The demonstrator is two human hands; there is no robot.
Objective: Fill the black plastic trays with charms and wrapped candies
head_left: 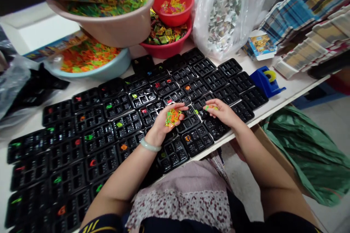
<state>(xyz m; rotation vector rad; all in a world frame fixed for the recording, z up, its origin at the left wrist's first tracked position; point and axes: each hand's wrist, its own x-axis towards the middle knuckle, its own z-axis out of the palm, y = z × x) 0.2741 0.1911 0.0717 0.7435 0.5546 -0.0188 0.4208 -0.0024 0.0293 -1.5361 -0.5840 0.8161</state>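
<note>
Left hand [160, 126] cups pieces [172, 117], right hand [225, 113] pinches one

White worktable [296, 86] — pale grey floor [329, 113] below, green sheet [306, 153] alongside.

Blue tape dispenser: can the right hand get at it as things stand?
Probably yes. The right hand is over the black trays, the blue tape dispenser just beyond it; only low trays lie between. It pinches small coloured pieces, though, so it isn't free.
</note>
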